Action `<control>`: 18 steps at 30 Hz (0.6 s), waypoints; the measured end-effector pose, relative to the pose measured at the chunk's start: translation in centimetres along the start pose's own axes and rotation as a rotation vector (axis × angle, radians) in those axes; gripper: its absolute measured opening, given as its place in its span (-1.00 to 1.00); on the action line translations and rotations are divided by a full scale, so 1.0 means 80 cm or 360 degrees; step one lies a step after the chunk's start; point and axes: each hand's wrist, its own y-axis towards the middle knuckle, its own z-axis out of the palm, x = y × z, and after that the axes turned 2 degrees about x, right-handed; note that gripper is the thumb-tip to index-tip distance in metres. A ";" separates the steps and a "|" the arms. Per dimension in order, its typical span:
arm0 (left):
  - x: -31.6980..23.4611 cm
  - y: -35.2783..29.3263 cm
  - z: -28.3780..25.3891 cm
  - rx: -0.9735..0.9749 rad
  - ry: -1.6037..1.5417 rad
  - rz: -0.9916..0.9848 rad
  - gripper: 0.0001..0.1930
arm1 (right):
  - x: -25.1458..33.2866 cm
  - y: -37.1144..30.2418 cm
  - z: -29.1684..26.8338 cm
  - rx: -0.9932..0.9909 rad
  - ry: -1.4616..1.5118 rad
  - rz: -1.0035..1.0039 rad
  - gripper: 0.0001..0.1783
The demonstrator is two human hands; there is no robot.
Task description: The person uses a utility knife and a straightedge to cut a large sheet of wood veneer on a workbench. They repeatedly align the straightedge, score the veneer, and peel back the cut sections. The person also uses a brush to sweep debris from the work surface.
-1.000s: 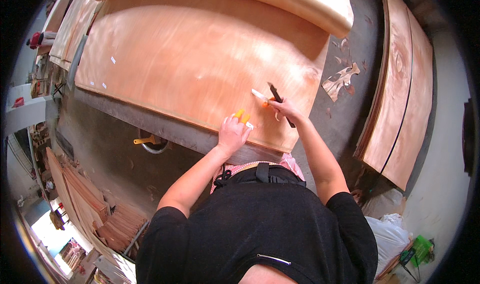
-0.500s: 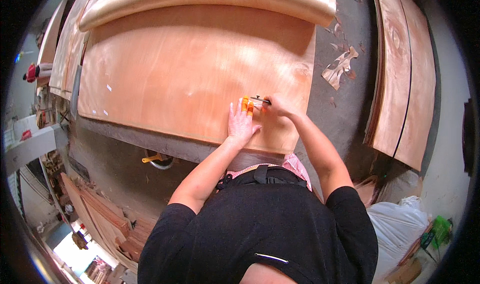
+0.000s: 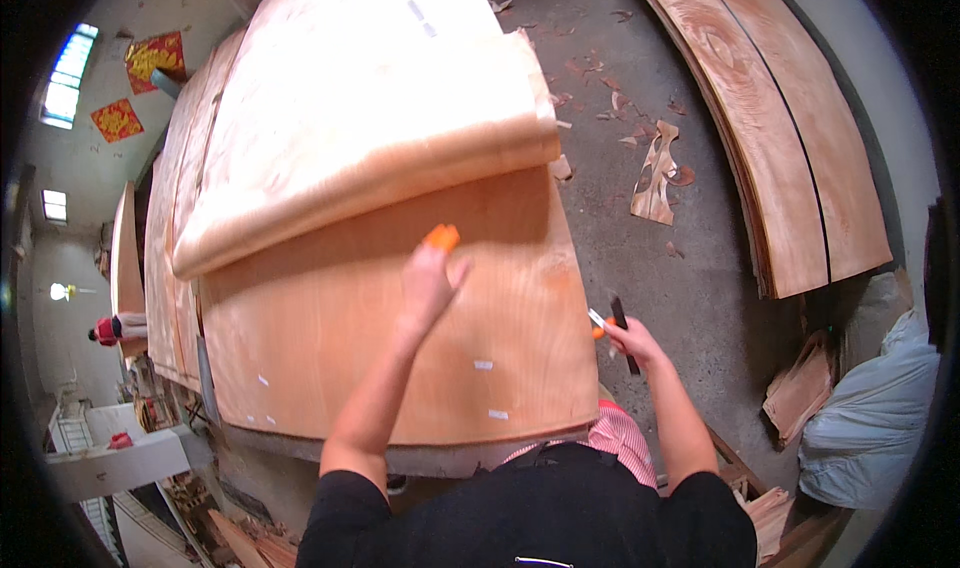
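A large wood veneer sheet (image 3: 400, 338) lies over the stack, its far part folded back in a curled roll (image 3: 370, 203). My left hand (image 3: 430, 280), slightly blurred, reaches over the sheet toward that roll. Orange coverings wrap some of its fingers, and the thumb stands apart; nothing shows in it. Off the right edge of the sheet, my right hand (image 3: 638, 342) is closed round a dark, narrow bar-shaped tool (image 3: 619, 313). A small white-and-orange piece (image 3: 599, 321) sticks out beside it; its kind is unclear. Short white tape strips (image 3: 483, 365) are on the sheet's near right part.
Veneer scraps (image 3: 655, 178) litter the grey floor (image 3: 690, 258) to the right. Beyond them stands another stack of wood sheets (image 3: 780, 118). A white plastic-wrapped bundle (image 3: 865, 418) lies at the lower right. Another person (image 3: 118, 329) is far off at the left.
My left hand has lifted from the near right part of the sheet and gone toward the roll. My right hand has drawn back off the right edge, tool still held. White strips now show there.
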 end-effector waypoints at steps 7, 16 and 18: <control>0.046 0.213 0.027 0.0426 0.0675 -0.0196 0.02 | -0.058 -0.010 -0.034 -0.0447 0.0487 0.0066 -0.78; 0.036 0.089 0.058 0.0241 0.0534 0.0127 -0.11 | -0.051 0.029 -0.032 -0.0456 0.0549 0.0067 -0.81; -0.001 0.054 0.036 0.0442 0.0406 0.0089 -0.15 | -0.045 0.036 -0.029 -0.0430 0.0524 0.0068 -0.82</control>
